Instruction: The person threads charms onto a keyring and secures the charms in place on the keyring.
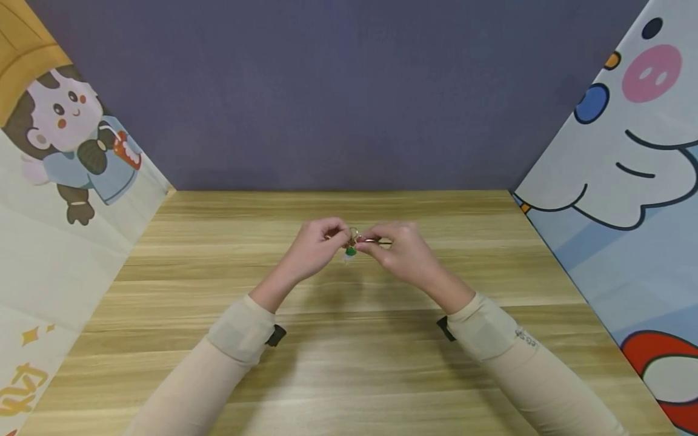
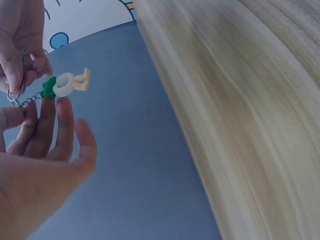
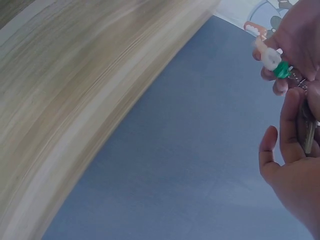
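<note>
Above the wooden table, both hands meet at a keychain with a small figure charm (image 1: 350, 251), green at one end and white below. My left hand (image 1: 325, 239) pinches the keychain near its thin metal ring (image 1: 354, 231). Short chain links (image 2: 31, 99) join the ring to the charm, which dangles beside the left fingers (image 2: 65, 127). A slim metal key (image 3: 310, 136) is held between the thumb and fingers of my right hand (image 1: 400, 245), close to the ring. Fingers hide most of the ring, so whether the key is on it cannot be told.
The wooden table (image 1: 349, 375) spreads beneath both forearms. A plain dark blue-grey panel (image 1: 349, 97) rises at its back edge. Cartoon-printed panels stand along the left (image 1: 54, 260) and right (image 1: 616, 175) sides.
</note>
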`<move>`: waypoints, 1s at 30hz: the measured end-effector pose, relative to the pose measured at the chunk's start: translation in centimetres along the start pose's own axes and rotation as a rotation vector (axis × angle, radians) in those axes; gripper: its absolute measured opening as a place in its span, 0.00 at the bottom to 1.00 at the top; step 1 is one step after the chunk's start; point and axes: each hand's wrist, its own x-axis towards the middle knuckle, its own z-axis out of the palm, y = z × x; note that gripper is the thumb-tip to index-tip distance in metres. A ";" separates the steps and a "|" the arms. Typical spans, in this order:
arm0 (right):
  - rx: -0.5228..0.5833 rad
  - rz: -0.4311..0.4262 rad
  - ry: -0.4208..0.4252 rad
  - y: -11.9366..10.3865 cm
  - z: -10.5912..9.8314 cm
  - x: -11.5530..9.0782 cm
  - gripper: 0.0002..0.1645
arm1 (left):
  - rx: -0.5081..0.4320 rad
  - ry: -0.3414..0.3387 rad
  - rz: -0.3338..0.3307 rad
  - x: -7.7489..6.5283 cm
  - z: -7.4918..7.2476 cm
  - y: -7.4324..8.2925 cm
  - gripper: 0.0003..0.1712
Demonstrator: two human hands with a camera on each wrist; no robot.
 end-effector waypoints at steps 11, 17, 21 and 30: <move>0.032 0.188 -0.123 0.6 -0.5 0.0 0.08 | -0.132 -0.209 -0.020 0.0 0.1 -0.4 0.16; 0.036 0.162 -0.203 1.4 -0.6 -0.2 0.12 | -0.100 -0.189 -0.008 -0.2 -0.3 -0.6 0.14; 0.064 0.149 -0.248 1.6 -0.8 -0.5 0.16 | -0.067 -0.184 -0.011 -0.3 -0.7 -0.7 0.14; 0.063 0.191 -0.335 1.7 -1.4 -1.2 0.23 | 0.043 -0.197 -0.015 -0.5 -1.1 -0.9 0.10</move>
